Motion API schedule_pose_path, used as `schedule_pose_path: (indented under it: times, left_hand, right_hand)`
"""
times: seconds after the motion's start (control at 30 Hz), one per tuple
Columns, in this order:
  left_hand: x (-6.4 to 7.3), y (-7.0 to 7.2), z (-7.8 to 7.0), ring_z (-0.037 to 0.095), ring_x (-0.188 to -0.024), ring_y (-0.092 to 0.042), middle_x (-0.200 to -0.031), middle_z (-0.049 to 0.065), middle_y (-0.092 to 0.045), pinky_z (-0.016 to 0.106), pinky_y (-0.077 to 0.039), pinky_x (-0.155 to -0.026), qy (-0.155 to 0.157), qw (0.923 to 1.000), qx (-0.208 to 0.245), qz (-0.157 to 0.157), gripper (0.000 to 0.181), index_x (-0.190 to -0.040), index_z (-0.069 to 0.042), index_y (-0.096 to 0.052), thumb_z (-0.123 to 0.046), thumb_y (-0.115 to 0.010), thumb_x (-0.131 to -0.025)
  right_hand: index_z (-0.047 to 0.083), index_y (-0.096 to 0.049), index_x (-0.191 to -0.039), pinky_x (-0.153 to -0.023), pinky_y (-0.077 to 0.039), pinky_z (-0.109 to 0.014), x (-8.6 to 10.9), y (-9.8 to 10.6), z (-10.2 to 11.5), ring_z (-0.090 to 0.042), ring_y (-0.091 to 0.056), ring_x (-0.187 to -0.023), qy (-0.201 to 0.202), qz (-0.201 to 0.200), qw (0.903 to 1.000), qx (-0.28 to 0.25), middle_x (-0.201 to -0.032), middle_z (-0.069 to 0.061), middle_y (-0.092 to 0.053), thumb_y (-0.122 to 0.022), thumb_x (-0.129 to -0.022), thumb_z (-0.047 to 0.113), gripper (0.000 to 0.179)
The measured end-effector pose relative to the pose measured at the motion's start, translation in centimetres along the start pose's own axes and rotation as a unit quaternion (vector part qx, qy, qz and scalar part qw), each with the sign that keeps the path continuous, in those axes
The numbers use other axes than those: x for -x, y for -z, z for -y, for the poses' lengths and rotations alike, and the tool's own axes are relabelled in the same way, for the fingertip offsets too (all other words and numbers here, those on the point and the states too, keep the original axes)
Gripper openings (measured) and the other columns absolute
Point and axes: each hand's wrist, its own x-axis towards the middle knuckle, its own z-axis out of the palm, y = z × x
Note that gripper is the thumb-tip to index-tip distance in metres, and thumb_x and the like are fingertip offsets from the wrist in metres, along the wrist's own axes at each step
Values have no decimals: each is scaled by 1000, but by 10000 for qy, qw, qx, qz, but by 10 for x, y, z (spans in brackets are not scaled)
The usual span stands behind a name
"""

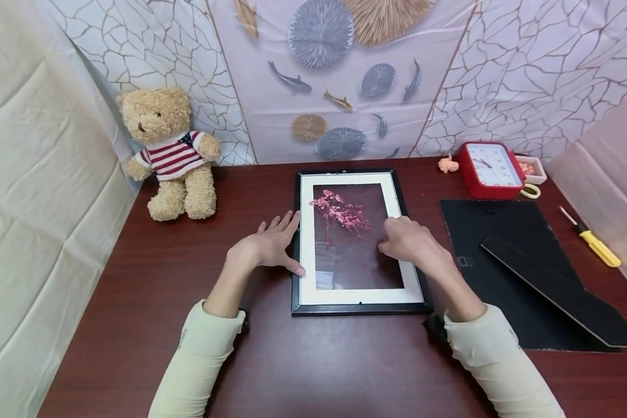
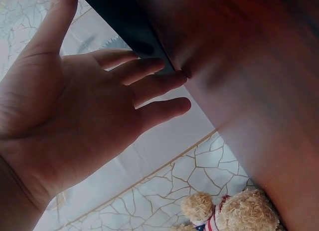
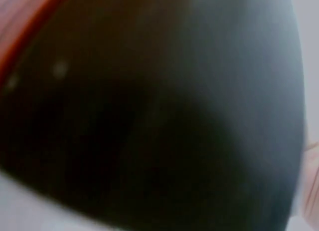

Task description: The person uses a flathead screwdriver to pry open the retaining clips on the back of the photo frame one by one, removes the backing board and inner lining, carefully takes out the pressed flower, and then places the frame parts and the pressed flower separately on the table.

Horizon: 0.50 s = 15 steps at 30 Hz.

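Observation:
A black picture frame [image 1: 362,309] with a white mat [image 1: 366,296] lies on the table. Inside the mat's opening, a sprig of pink dried flowers [image 1: 339,212] rests on the clear pane [image 1: 363,264], toward the upper left. My left hand [image 1: 271,244] is at the frame's left side, fingers spread, with the thumb at the mat's edge. In the left wrist view, the straight fingers [image 2: 154,84] reach along the frame's dark edge. My right hand [image 1: 410,238] is over the right side of the pane with its fingers curled; its fingertips are partly hidden, and nothing shows in it.
A teddy bear [image 1: 172,151] sits at the back left. At the right lie a black backing board [image 1: 501,226], its stand leg [image 1: 559,290] and a yellow-handled screwdriver [image 1: 598,247]. Behind them are a red clock [image 1: 493,168], a small pink figure [image 1: 448,164] and a small white box [image 1: 535,168].

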Motion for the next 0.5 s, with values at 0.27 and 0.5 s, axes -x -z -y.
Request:
schedule_pose_path:
  times: [0.27,0.5]
  left_hand:
    - [2,4,-1,41,-172,0,-185,17,7,59,-1,-138,-16,10000,45,21,129,-177,-11,8,-48,-85,-95]
    - [1,3,-1,40,-172,1,-185,18,5,59,-3,-138,13,10000,21,63,128,-177,-11,9,-48,-84,-97]
  right_hand:
    - [3,-69,-79,-56,-34,-32,60,63,61,-15,-41,-58,3,100,9993,-366,-62,-1,-46,-69,-102,11,25]
    - [-3,-82,-104,-65,-46,-34,60,80,27,-20,-58,-74,336,-179,9969,-684,-81,-8,-71,-68,-104,15,22]
